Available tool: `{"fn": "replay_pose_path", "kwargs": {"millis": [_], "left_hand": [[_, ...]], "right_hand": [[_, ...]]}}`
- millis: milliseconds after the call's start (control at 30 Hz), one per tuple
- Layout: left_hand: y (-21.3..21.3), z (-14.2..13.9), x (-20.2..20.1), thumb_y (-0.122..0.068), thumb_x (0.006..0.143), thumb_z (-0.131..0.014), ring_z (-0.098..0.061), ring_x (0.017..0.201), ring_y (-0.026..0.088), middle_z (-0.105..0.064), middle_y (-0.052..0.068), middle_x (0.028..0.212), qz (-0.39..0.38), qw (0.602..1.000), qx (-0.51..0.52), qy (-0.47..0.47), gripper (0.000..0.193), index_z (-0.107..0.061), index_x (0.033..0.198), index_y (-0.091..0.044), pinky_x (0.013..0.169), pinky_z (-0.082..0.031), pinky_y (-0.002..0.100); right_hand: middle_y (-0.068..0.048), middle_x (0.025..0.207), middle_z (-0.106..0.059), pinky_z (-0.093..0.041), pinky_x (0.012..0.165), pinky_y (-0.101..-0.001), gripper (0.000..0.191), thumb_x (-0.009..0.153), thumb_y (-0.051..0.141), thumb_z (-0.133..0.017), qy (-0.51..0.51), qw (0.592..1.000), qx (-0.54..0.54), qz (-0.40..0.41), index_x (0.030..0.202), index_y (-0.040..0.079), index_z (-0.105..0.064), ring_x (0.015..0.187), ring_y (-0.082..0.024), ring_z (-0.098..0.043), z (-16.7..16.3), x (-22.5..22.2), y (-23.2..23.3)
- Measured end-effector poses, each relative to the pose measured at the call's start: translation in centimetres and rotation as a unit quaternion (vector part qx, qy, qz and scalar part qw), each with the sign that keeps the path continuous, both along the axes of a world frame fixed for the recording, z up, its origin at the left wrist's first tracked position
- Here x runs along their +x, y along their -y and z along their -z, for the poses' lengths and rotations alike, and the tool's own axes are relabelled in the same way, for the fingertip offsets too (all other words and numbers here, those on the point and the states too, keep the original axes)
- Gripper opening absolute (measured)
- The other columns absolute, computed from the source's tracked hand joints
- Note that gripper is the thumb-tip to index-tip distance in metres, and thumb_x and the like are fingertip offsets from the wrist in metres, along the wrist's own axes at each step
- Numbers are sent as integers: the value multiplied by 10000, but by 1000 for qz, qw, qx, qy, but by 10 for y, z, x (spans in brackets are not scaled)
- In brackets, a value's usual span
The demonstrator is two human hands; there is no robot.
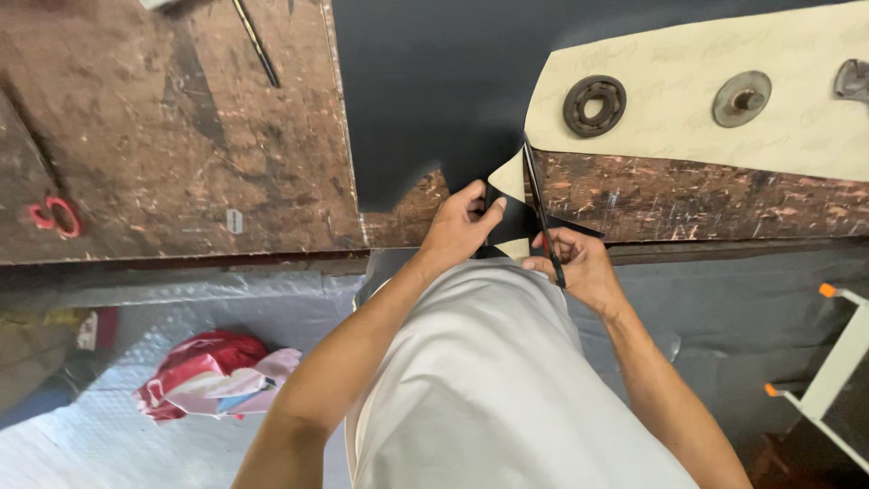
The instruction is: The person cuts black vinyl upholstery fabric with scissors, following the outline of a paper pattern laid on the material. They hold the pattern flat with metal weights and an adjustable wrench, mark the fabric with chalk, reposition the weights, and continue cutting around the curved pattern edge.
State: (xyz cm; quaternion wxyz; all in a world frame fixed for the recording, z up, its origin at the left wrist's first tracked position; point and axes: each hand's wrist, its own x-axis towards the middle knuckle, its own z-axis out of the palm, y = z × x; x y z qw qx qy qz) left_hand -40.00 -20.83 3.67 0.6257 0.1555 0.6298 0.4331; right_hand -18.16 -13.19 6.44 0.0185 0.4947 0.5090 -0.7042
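A large black sheet lies on a worn wooden table, with a beige paper pattern laid on top of it. My right hand grips a pair of scissors, blades pointing away from me along the pattern's edge. My left hand pinches the black strip at the table's front edge, right beside the blades. A small flap of beige paper shows between my hands.
A rusty bearing ring, a round metal disc and a metal piece weigh the pattern down. A thin rod lies at the back. A red scrawl marks the table. On the floor are a red-and-white bag and a white frame.
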Motion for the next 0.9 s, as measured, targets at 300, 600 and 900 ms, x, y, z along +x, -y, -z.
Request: {"fn": "replay_pose_path", "kwargs": {"millis": [300, 600, 900], "left_hand": [[6, -9, -29, -242, 984, -653, -510, 633, 55, -644, 3, 696, 72, 997, -2, -33, 251, -554, 866, -44, 567, -441, 272], [8, -19, -47, -280, 970, -677, -453, 564, 74, -566, -21, 600, 142, 979, -42, -139, 300, -553, 831, -45, 564, -415, 277], [8, -28, -66, -285, 949, -691, -441, 555, 75, -570, -5, 611, 128, 980, -60, -140, 278, -596, 887, -31, 526, -398, 302]], "right_hand": [[35, 722, -635, -362, 489, -199, 283, 795, 127, -868, 21, 995, -28, 94, 993, 37, -686, 559, -24, -487, -13, -30, 34], [-5, 738, -695, -382, 462, -204, 299, 806, 135, -863, 25, 985, -36, 165, 1018, 12, -691, 521, -40, -509, -10, -53, 56], [-2, 748, -645, -419, 467, -210, 273, 843, 153, -842, -20, 973, -41, 227, 1015, 13, -682, 525, -45, -530, -4, -80, 58]]}}
